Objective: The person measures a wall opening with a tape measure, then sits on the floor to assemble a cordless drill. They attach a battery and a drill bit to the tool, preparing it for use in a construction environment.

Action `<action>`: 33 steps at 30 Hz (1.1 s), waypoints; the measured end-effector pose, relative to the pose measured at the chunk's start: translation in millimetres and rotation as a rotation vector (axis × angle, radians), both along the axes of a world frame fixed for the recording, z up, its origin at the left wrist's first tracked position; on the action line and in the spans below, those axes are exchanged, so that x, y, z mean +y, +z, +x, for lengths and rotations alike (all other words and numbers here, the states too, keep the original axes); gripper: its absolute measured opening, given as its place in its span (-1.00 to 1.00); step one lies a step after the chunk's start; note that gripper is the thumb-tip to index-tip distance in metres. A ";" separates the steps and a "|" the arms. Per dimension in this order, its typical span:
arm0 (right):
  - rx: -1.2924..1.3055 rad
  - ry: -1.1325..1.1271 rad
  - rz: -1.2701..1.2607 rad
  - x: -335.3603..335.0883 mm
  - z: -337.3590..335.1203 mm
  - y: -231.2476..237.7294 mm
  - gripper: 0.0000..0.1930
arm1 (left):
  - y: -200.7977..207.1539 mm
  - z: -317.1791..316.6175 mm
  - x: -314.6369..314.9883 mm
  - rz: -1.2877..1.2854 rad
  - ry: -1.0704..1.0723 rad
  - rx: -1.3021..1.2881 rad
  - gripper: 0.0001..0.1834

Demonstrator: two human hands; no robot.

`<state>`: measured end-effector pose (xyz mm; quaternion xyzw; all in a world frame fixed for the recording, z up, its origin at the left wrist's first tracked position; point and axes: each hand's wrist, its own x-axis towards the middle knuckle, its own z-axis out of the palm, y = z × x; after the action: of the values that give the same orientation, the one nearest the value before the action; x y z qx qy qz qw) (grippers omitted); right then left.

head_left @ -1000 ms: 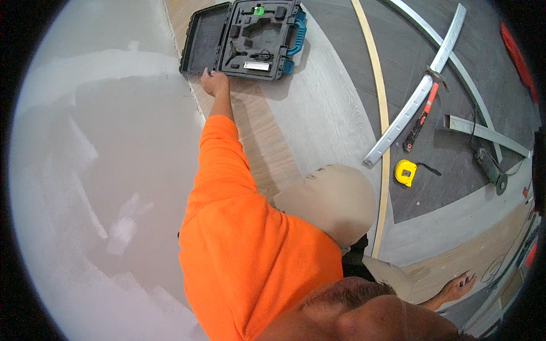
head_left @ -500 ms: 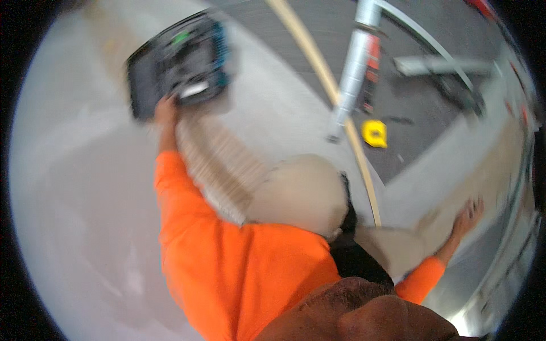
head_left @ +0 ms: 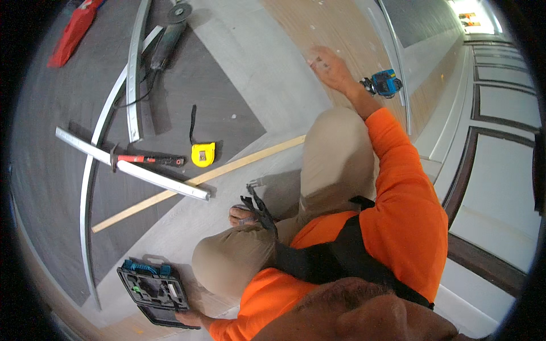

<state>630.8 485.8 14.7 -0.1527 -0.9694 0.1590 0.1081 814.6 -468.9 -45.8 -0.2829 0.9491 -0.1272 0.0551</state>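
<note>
You're turning right: left hand (head_left: 192, 319) staying at case (head_left: 161, 314), right hand (head_left: 333, 69) seemingly coming within reach of blue tool (head_left: 388, 84); fingers spread or pinching, cannot tell.

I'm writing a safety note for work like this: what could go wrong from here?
The blue device sits close beside the right forearm; drawing the right hand back might knock it.

A metal strip, with a hammer lying over it, crosses the wooden strip near the bare-toed foot, so stubbing or tripping seems possible.

The left hand is at the open case; a tug might spill its contents.
</note>
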 end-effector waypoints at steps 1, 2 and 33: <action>-0.021 -0.036 -0.113 -5.6 9.2 -3.8 -0.59 | 14.2 -4.4 4.8 0.019 0.115 0.093 -0.66; -0.043 -0.071 -0.226 -10.2 19.3 -8.1 -0.58 | 19.4 -13.2 7.3 0.013 0.087 0.216 -0.64; 0.110 -0.013 -1.435 5.1 142.2 -4.1 -0.56 | 69.4 -203.2 800.0 1.962 -0.463 -0.935 -0.62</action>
<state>773.0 490.9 10.6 -0.1837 -0.6183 0.7635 0.0310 611.4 331.1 23.6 0.1433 0.5537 0.5776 0.5825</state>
